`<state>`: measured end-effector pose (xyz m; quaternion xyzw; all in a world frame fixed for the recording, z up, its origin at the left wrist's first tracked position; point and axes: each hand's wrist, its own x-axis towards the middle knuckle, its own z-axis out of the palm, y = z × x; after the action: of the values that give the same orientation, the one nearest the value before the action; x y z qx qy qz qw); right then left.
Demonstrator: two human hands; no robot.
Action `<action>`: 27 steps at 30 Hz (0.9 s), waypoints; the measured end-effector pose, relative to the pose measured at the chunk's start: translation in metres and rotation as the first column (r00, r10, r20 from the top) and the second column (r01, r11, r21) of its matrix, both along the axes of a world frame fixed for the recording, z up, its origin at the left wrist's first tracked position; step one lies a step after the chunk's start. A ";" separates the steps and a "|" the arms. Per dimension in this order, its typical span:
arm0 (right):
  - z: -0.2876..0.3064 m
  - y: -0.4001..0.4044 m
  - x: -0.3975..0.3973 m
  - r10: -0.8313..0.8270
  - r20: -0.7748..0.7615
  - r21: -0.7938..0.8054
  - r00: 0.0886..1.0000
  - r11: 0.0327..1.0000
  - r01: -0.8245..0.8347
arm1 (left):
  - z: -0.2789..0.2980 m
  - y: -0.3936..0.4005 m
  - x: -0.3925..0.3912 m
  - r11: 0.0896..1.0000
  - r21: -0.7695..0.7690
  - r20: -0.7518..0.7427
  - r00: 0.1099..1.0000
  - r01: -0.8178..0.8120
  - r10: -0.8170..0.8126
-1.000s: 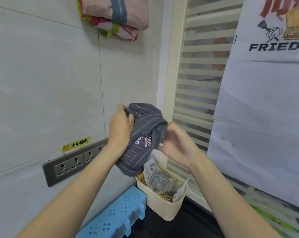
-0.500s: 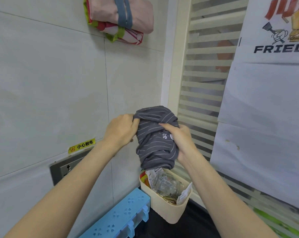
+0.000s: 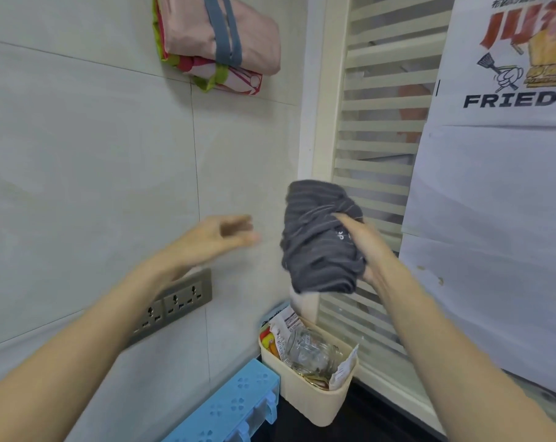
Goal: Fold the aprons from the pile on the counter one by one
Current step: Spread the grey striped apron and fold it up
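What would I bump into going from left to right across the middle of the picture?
Wall sockets → left hand, open and holding nothing → grey striped apron, bundled → right hand gripping it → slatted window → white poster.

Head view (single camera), close, faces tiled wall (image 3: 88,173) corner, angled slightly down.

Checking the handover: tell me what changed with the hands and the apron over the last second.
The left hand let go of the grey striped apron and moved left, open. The right hand keeps gripping the bundle, raised in front of the slatted window. The beige bin is unchanged.
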<state>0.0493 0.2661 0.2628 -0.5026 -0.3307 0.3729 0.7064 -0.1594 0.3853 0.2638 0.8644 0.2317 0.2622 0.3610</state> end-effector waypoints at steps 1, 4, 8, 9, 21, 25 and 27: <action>0.005 -0.003 0.002 0.059 0.179 -0.081 0.982 0.996 -0.045 | 0.006 0.003 -0.001 0.993 -0.114 0.090 0.995 -0.028 0.038; 0.019 0.002 -0.009 0.306 0.612 -0.356 0.729 0.930 -0.091 | 0.017 -0.002 0.012 0.990 -0.138 0.065 0.998 0.017 -0.008; 0.026 0.007 -0.016 0.401 0.635 -0.372 0.660 0.908 -0.194 | 0.016 -0.004 0.018 0.989 -0.131 -0.011 0.998 0.063 -0.065; 0.027 0.006 -0.013 0.419 0.592 -0.362 0.688 0.902 -0.237 | 0.014 -0.002 0.015 0.983 -0.173 0.041 0.997 0.065 -0.059; 0.054 0.009 -0.013 0.460 0.459 -0.233 0.760 0.888 -0.396 | 0.013 0.003 -0.035 0.881 -0.389 0.267 0.948 0.271 -0.174; 0.049 0.025 -0.037 0.385 0.598 -0.343 0.703 0.916 -0.210 | 0.011 -0.010 -0.036 0.841 -0.443 0.207 0.948 0.310 -0.240; 0.050 0.029 -0.047 0.405 0.688 -0.436 0.602 0.894 -0.103 | 0.013 -0.013 -0.036 0.846 -0.445 0.260 0.946 0.294 -0.192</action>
<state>0.0025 0.2955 0.3132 -0.6765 -0.5941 0.2765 0.3361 -0.1952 0.3724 0.2766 0.7391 0.1385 0.2367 0.6153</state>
